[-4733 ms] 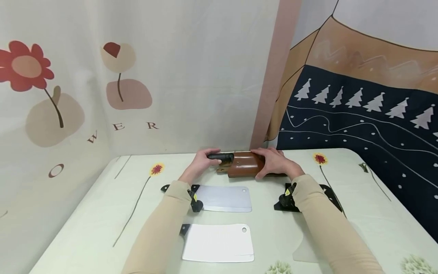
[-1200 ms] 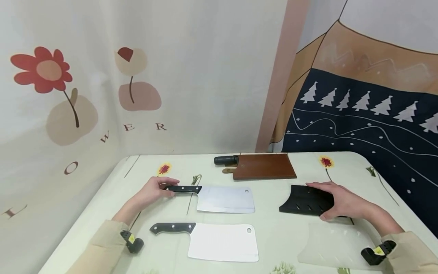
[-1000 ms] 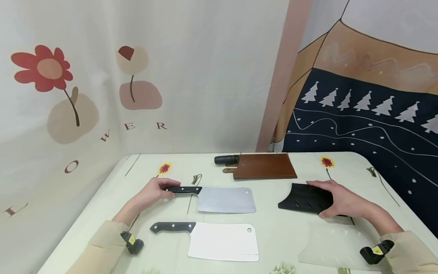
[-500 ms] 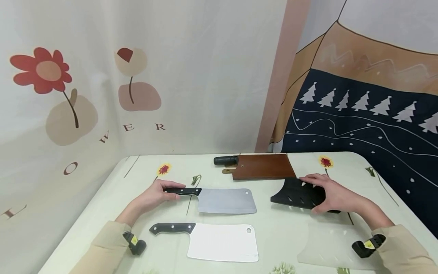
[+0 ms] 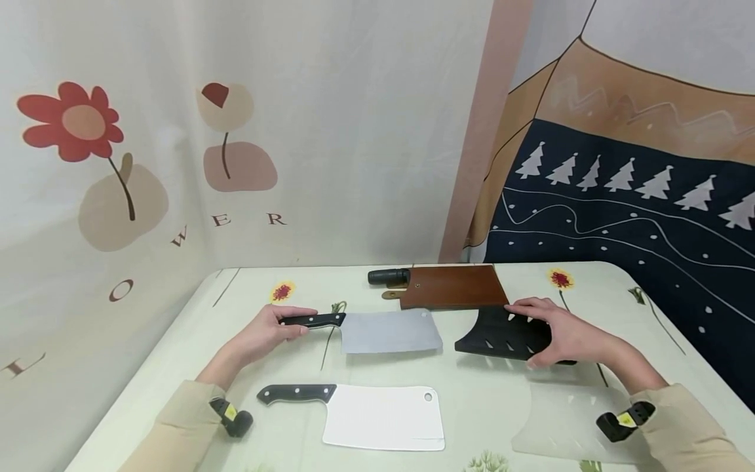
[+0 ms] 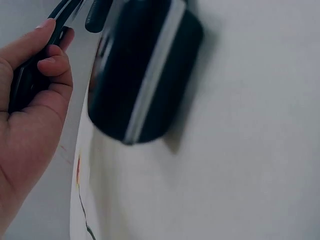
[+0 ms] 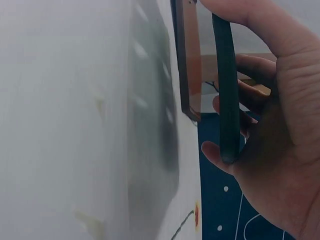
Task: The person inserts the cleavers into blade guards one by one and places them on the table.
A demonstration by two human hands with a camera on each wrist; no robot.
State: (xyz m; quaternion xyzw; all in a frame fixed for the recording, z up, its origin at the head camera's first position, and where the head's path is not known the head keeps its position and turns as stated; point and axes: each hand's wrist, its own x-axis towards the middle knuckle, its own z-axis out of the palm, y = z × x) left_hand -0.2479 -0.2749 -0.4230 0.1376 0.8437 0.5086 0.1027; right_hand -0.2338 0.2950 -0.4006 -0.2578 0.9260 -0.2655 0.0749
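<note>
On the left, the person's left hand [image 5: 267, 334] has thumb and fingers pinching the butt of a black, riveted handle [image 5: 321, 320], and out from it runs the broad grey metal blade [image 5: 391, 332] of a cleaver, flat side showing, edge towards the person. Over on the right, the right hand [image 5: 571, 335] spans a black, slotted, plastic-looking blade guard [image 5: 501, 332], thumb on its near edge, fingers across the far one, so it's gripped between them. The right-wrist view gives it away: that guard is up off the cloth, its shadow spread beneath. Its curved-in end faces the blade's squared tip, a narrow gap between them, the two just beside each other and not touching. Closer to the person lies a second cleaver with a white blade [image 5: 383, 417] and black riveted handle, resting flat below the grey one. To its right, easy to miss, a translucent whitish guard [image 5: 572, 423] lies on the pale, flower-printed tablecloth [image 5: 472, 400]. Along the back, a brown leather sheath [image 5: 454, 287] sits with a rounded black handle [image 5: 387, 276] poking from its left end. Behind everything hang a cream, flower-patterned curtain [image 5: 348, 131] and dark blue fabric [image 5: 649, 216] with white trees.
</note>
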